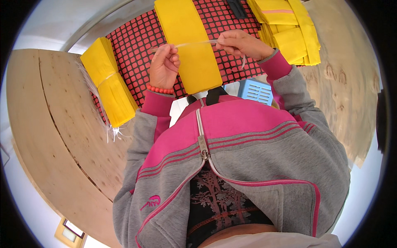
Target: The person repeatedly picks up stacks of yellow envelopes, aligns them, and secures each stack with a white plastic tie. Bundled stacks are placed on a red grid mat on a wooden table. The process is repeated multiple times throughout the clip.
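A thin translucent plastic strip [192,43] is stretched between my two hands, above a flat yellow stack [198,68] of folded paper-like or cloth-like pieces. My left hand [164,66] pinches it near the stack's left edge. On the other side, my right hand [244,44] grips the strip, and its loose end hangs down below the fingers. The yellow stack lies lengthwise in front of me on a red-and-black checked cloth [136,49]. Whether the strip touches the stack, I cannot tell.
To the left lies a yellow bundle [97,60] tied round its middle, with loose white strips [115,132] beside it. More yellow bundles [289,43] are piled at the far right near a black object [236,8]. A blue slotted basket [257,91] is below the wooden table [53,136].
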Motion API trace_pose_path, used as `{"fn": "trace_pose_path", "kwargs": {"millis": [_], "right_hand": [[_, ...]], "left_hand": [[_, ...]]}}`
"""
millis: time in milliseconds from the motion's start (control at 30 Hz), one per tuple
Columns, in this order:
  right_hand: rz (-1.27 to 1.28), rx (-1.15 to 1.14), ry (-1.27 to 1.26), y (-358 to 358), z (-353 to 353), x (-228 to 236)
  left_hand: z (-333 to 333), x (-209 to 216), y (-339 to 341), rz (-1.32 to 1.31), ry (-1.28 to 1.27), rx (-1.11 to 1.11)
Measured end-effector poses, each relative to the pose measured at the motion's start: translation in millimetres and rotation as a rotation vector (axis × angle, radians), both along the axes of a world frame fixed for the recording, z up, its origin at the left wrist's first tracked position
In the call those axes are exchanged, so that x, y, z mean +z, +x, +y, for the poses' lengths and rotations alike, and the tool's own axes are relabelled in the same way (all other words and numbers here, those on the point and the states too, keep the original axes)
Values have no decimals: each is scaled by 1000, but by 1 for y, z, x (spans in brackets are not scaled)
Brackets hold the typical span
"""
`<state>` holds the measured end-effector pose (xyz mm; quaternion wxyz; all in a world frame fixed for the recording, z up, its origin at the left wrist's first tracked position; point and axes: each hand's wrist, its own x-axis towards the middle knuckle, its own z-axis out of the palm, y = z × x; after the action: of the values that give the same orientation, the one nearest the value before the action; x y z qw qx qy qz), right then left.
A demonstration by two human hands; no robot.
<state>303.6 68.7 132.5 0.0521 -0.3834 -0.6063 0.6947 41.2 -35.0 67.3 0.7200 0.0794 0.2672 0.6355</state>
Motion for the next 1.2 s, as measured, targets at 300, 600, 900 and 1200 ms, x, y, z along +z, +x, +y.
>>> {"fn": "trace_pose_path", "kwargs": {"millis": [300,600,900,1200], "right_hand": [[110,-268,435,-13,-10,-28],[501,-626,-625,-62,-34,-61],[757,-676,-583,-55,4,-75],[620,-867,-290,-41,25,-93]], "left_hand": [[14,4,27,451,-94,177],[-3,11,41,384,-93,59],[7,-1,20,623,-175,94],[29,-27,-12,799,-240,154]]}}
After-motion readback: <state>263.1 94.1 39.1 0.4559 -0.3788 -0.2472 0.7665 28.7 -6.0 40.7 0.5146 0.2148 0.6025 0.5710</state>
